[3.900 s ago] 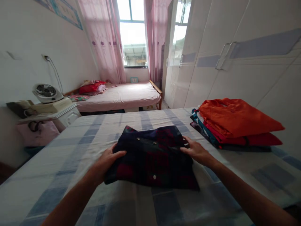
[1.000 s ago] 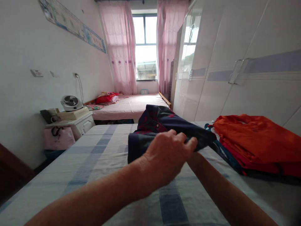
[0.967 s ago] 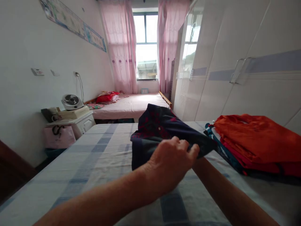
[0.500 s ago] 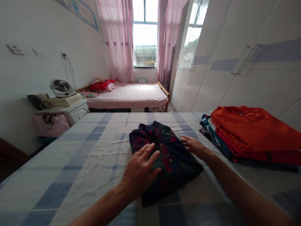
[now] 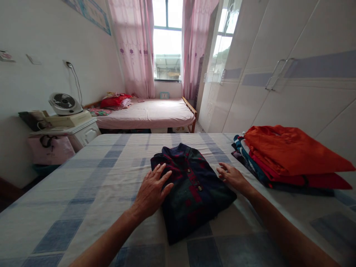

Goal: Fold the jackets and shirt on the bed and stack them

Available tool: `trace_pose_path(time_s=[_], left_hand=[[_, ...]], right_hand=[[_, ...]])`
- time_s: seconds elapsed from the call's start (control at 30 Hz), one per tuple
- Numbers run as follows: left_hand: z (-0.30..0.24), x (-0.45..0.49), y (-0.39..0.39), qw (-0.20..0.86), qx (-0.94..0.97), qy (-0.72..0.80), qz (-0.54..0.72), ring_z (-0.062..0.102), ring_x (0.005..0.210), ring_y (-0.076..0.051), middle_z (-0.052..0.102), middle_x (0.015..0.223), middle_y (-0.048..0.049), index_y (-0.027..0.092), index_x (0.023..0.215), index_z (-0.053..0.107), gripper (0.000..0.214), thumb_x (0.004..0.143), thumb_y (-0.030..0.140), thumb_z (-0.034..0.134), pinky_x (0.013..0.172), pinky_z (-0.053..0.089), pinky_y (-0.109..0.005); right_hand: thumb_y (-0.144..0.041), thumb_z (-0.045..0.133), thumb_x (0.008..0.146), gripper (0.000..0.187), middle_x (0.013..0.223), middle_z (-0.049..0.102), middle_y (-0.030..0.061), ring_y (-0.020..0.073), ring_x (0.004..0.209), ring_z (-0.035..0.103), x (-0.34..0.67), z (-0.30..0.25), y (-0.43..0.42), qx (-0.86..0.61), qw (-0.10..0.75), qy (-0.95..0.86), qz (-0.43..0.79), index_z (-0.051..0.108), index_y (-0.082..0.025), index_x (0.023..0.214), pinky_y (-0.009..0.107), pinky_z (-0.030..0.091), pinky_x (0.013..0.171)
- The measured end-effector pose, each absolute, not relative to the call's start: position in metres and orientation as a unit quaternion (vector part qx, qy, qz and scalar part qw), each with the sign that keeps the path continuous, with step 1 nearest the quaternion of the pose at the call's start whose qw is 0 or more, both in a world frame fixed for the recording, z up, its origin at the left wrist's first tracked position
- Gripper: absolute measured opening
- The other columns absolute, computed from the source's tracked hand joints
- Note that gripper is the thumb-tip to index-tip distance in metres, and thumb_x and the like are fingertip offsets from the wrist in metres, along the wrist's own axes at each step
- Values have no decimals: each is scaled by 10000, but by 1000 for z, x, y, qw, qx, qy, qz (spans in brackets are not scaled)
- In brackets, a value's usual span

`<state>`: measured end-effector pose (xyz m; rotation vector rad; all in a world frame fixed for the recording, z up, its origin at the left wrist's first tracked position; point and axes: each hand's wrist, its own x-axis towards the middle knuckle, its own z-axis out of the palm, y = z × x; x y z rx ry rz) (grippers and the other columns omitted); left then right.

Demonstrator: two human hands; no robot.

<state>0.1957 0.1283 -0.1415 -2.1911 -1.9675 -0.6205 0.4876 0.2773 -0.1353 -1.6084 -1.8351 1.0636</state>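
Observation:
A dark plaid shirt [image 5: 191, 196] in navy, green and red lies folded on the bed, its collar pointing away from me and its gold-coloured buttons facing up. Over its left edge is my left hand [image 5: 151, 189], fingers spread and nothing held; whether the fingertips press on the cloth I cannot tell. My right hand [image 5: 233, 178] hovers by the shirt's right edge, fingers loosely bent and apart, holding nothing.
To the right a stack of folded clothes [image 5: 294, 152] has an orange garment on top. Beneath everything spreads a blue-and-white checked bedsheet [image 5: 91, 178]. A white wardrobe [image 5: 250, 104] stands along the right; a small fan [image 5: 65, 103] sits on a cabinet at left.
My left hand has slid left from the shirt's middle to its left edge, uncovering more of the front. The right hand has shifted slightly away from the shirt. The view has turned a little right.

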Motion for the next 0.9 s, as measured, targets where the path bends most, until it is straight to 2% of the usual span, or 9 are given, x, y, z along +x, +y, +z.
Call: trace_pose_path(time_s=[0.07, 0.2, 0.3, 0.43, 0.63, 0.8, 0.9], left_hand=[[-152, 184, 138, 56, -711, -671, -203, 331, 1353, -302, 393, 1460, -112, 243, 1327, 495, 468, 909, 438, 415, 1062, 311, -534], [-172, 169, 147, 21, -687, -700, -196, 401, 1314, -280, 428, 1434, -125, 256, 1382, 415, 497, 922, 441, 378, 1062, 300, -527], [-175, 168, 146, 24, -687, -698, -202, 401, 1314, -280, 419, 1442, -122, 257, 1386, 409, 499, 922, 438, 376, 1069, 288, -522], [-172, 170, 145, 20, -685, -700, -200, 397, 1317, -280, 423, 1439, -120, 257, 1381, 421, 495, 922, 437, 370, 1070, 291, -513], [-172, 170, 145, 21, -683, -703, -198, 386, 1324, -278, 425, 1438, -119, 252, 1381, 424, 496, 925, 437, 356, 1074, 287, -502], [-169, 171, 143, 20, -683, -705, -192, 398, 1316, -280, 426, 1438, -122, 247, 1379, 427, 493, 928, 430, 354, 1072, 292, -498], [-169, 171, 143, 19, -685, -703, -193, 401, 1313, -284, 421, 1439, -129, 242, 1382, 422, 495, 930, 431, 349, 1071, 293, -504]], right_hand=[[-411, 477, 853, 517, 1051, 640, 135, 178, 795, 654, 504, -135, 263, -612, 258, -614, 426, 469, -102, 1268, 272, 511, 621], [-427, 554, 826, 381, 1003, 665, 132, 202, 826, 665, 531, -138, 220, -607, 321, -499, 529, 583, -138, 1073, 304, 538, 668], [-411, 666, 753, 345, 986, 694, 113, 213, 882, 669, 536, -140, 184, -537, 359, -410, 643, 638, -161, 990, 337, 537, 804], [-354, 734, 697, 352, 1098, 680, 110, 241, 1035, 629, 519, -141, 146, -444, 395, -317, 739, 674, -160, 985, 373, 478, 961], [-288, 706, 729, 242, 1157, 661, 51, 246, 1130, 578, 463, -137, 121, -399, 440, -289, 751, 672, -224, 960, 398, 462, 990], [-322, 668, 769, 437, 1235, 618, 6, 235, 1221, 502, 432, -134, 113, -379, 481, -372, 698, 579, -296, 1195, 391, 432, 1016], [-314, 692, 747, 513, 1256, 605, -4, 235, 1230, 492, 423, -138, 110, -377, 511, -368, 679, 551, -300, 1240, 388, 420, 1029]])
